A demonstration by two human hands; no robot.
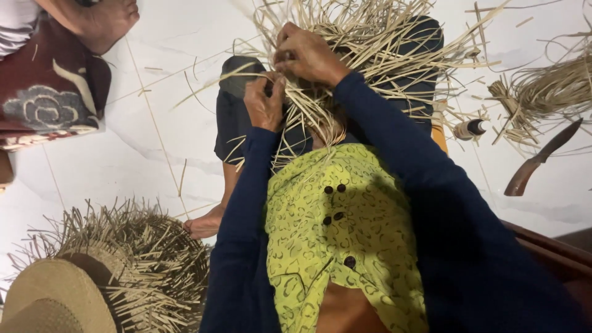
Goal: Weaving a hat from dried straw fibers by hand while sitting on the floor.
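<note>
- Left hand (264, 103) and right hand (306, 54) both pinch pale straw strips (357, 37) on her lap.
- Strips fan outward, loose ends pointing away in all directions.
- Unfinished woven hats (117, 259) lie stacked on the floor (154, 123).

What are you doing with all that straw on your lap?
A person sitting on the white tiled floor is working a spiky bundle of pale straw strips on their lap. The left hand pinches some strips while the right hand presses on top. Woven straw hats lie at lower left, and a curved knife lies at right.
</note>
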